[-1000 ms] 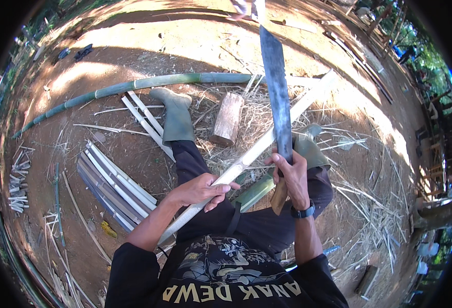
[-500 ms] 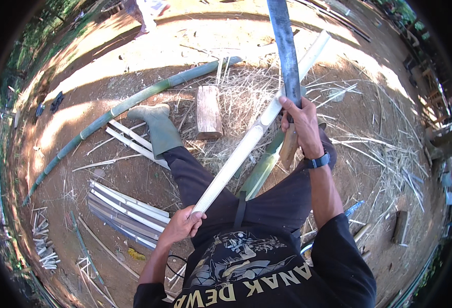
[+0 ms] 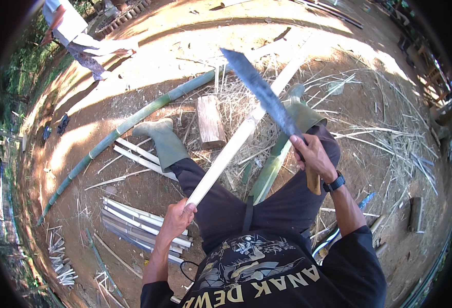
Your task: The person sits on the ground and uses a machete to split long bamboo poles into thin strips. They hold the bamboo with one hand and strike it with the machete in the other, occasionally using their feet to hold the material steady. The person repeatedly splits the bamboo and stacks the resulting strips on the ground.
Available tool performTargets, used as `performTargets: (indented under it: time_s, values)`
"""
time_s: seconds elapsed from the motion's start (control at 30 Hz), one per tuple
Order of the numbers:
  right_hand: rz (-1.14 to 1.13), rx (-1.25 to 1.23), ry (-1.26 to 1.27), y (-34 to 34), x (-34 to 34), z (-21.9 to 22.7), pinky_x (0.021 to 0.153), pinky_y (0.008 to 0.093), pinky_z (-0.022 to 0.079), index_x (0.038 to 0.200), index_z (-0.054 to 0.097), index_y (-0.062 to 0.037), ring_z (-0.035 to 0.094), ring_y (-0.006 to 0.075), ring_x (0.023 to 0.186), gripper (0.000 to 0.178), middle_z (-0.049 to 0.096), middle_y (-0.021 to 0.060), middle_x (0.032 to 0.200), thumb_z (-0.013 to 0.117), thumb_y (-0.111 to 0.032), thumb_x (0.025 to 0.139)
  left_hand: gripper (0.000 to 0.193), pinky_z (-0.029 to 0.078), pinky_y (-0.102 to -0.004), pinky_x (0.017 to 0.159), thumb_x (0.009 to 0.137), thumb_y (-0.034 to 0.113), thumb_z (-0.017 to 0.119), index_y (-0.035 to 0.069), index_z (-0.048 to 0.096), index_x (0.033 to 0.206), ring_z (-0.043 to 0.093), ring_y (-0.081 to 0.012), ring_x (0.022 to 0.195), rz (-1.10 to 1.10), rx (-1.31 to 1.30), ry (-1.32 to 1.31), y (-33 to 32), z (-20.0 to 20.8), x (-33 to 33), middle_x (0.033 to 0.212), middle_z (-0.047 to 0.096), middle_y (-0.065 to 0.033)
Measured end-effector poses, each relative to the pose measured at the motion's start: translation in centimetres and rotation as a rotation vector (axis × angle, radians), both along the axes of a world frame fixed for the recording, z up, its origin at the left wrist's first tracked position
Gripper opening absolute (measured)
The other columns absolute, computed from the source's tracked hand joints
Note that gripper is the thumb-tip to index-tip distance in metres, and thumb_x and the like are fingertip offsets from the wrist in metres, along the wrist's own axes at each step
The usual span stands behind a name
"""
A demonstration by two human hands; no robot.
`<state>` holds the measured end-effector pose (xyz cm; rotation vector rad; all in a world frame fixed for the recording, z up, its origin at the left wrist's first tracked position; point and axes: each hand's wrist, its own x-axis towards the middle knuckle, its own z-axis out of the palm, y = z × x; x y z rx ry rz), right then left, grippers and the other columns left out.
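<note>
My left hand (image 3: pixel 175 222) is closed round the near end of a long pale split bamboo strip (image 3: pixel 224 158). The strip slants up and away to the right, over the shavings between my boots. In my right hand (image 3: pixel 314 158) is the wooden handle of a machete (image 3: pixel 263 90). Its broad dark blade points up and to the left, crossing over the strip; whether it touches I cannot tell. Below the blade a green bamboo piece (image 3: pixel 270 173) rests between my legs. A short wooden block (image 3: pixel 210 122) stands by my left boot (image 3: pixel 163 141).
A long green bamboo pole (image 3: pixel 128 122) lies at the left. Several split strips (image 3: pixel 141 222) are stacked beside my left leg, and short offcuts (image 3: pixel 61 258) lie farther left. Thin shavings (image 3: pixel 390 142) cover the ground at the right. A person (image 3: pixel 77 36) walks at the far left.
The machete has swung from nearly upright to tilted left, and my right hand has moved down and slightly right. The strip's near end shifted slightly. The walking person has come farther into view.
</note>
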<state>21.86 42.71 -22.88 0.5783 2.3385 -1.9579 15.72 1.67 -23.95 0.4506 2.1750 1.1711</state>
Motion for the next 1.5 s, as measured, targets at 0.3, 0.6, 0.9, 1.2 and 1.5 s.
performTargets:
  time_s: [0.3,0.6,0.9,1.2,1.5]
  values:
    - [0.006,-0.066,0.005,-1.8,1.0,-1.4,0.039,0.0223,0.040,0.073,0.048,-0.0043,0.047,0.0054,0.042,0.050,0.046,-0.0019,0.055,0.055,-0.049,0.094,0.045,0.034,-0.0271,0.043,0.100,0.040,0.047,0.000,0.056,0.081,0.043,-0.0083,0.046,0.020,0.010,-0.019,-0.4,-0.7,0.0,0.051,0.045,-0.0010]
    - [0.202,-0.002,-0.068,-4.9,1.7,-1.2,0.040,0.0241,0.042,0.071,0.051,-0.0030,0.049,0.0081,0.042,0.053,0.049,-0.0004,0.054,0.054,-0.050,0.095,0.045,0.035,-0.0276,0.044,0.100,0.040,0.046,0.000,0.055,0.080,0.044,-0.0085,0.046,0.016,0.037,-0.024,1.1,0.0,-0.6,0.051,0.046,-0.0009]
    - [0.256,-0.019,-0.101,-6.8,2.2,-2.2,0.042,0.0253,0.039,0.076,0.054,-0.0043,0.048,0.0072,0.045,0.048,0.046,-0.0026,0.055,0.055,-0.048,0.094,0.043,0.035,-0.0253,0.041,0.101,0.037,0.046,0.000,0.055,0.082,0.043,-0.0073,0.044,0.029,0.078,-0.139,2.5,0.7,-0.7,0.052,0.046,-0.0008]
    - [0.389,-0.090,-0.154,-10.4,1.7,-2.4,0.041,0.0236,0.037,0.076,0.053,-0.0032,0.047,0.0065,0.045,0.041,0.049,-0.0011,0.057,0.055,-0.038,0.097,0.039,0.037,-0.0245,0.040,0.102,0.034,0.045,0.000,0.056,0.086,0.046,-0.0073,0.042,0.205,0.188,-0.277,2.1,-0.2,0.3,0.055,0.050,-0.0011]
    - [-0.382,-0.319,0.056,-1.8,0.3,-5.1,0.038,0.0234,0.034,0.085,0.051,-0.0103,0.039,0.0073,0.045,0.035,0.045,-0.0013,0.061,0.054,-0.043,0.097,0.053,0.035,-0.0257,0.037,0.103,0.046,0.032,-0.002,0.053,0.091,0.044,-0.0101,0.039,0.944,0.226,-0.157,-8.6,-11.1,6.8,0.054,0.048,-0.0024]
